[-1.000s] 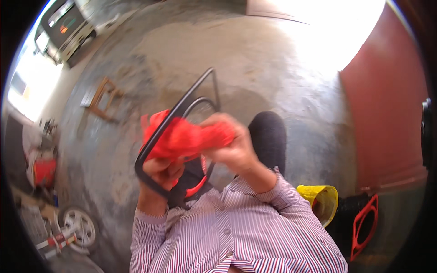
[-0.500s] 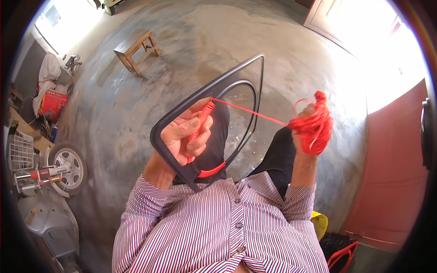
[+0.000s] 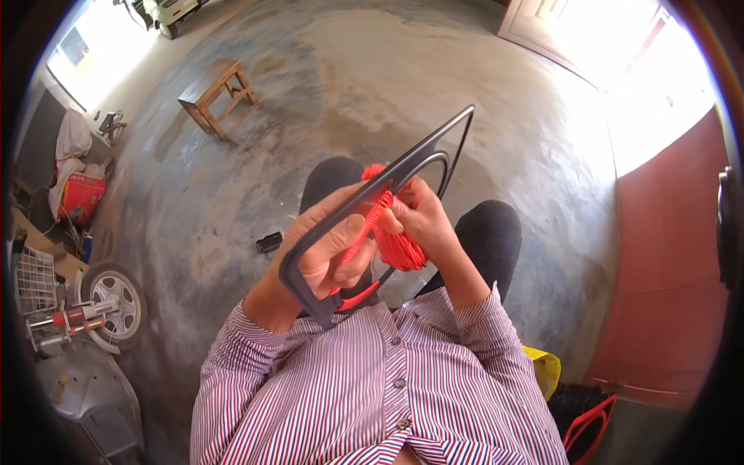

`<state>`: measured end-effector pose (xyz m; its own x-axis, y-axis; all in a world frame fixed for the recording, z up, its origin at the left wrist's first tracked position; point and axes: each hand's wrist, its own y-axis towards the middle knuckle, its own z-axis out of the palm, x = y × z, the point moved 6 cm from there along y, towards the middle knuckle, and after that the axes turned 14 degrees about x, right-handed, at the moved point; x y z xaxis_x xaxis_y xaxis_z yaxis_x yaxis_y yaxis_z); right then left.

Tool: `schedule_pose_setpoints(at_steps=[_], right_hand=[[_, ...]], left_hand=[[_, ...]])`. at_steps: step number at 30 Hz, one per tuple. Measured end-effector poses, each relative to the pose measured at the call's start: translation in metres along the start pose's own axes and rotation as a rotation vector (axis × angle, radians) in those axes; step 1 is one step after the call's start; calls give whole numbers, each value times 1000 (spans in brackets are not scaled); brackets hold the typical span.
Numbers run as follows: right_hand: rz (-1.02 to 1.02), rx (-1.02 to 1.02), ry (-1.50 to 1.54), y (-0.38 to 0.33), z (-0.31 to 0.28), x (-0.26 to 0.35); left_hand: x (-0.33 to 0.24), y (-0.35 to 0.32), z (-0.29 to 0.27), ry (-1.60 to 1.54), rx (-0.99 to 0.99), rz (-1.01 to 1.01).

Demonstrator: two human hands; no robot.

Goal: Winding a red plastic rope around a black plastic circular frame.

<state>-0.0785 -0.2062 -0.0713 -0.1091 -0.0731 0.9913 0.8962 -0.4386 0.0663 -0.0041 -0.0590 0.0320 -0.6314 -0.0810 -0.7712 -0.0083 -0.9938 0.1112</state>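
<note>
A dark grey frame (image 3: pixel 290 271) with a rounded opening and a curved loop is held tilted above my lap. My left hand (image 3: pixel 322 252) is closed around its inner bar, which is wrapped in tight coils of red cord (image 3: pixel 378 211). My right hand (image 3: pixel 425 218) is at the upper end of those coils, fingers pinched, with a loose red cord bundle (image 3: pixel 403 252) hanging under it. Part of the bundle also shows behind the frame's upper edge. Another red wrapped stretch (image 3: pixel 360 297) covers the frame's lower curve. Some right fingertips are hidden behind the frame.
A wooden stool (image 3: pixel 213 93) stands on the concrete floor ahead. A small black object (image 3: pixel 269 242) lies left of my knee. At left are a wheel (image 3: pixel 115 306) and a wire basket (image 3: pixel 35 279). To the right are a red panel (image 3: pixel 666 279) and a yellow bag (image 3: pixel 545 372).
My right hand has come in from the far right to the frame, bringing the cord bundle with it. The stretched cord span is gone. My left hand still grips the bar.
</note>
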Motion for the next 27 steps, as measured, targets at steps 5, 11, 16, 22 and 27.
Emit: schedule_pose_setpoints(at_steps=[5,11,16,22,27], right_hand=[[-113,61,639,23,13,61],[-1,128,-4,19,-3,51],[102,-72,-210,-12,-29,1],[70,-57,-213,-11,-23,5],[126,95,-173,11,-7,32]], left_hand=[[11,1,13,-33,123,-66],[4,-2,3,-14,57,-34],[3,-4,-9,-44,56,19],[18,-3,-11,-83,226,-104],[9,2,6,43,45,-87]])
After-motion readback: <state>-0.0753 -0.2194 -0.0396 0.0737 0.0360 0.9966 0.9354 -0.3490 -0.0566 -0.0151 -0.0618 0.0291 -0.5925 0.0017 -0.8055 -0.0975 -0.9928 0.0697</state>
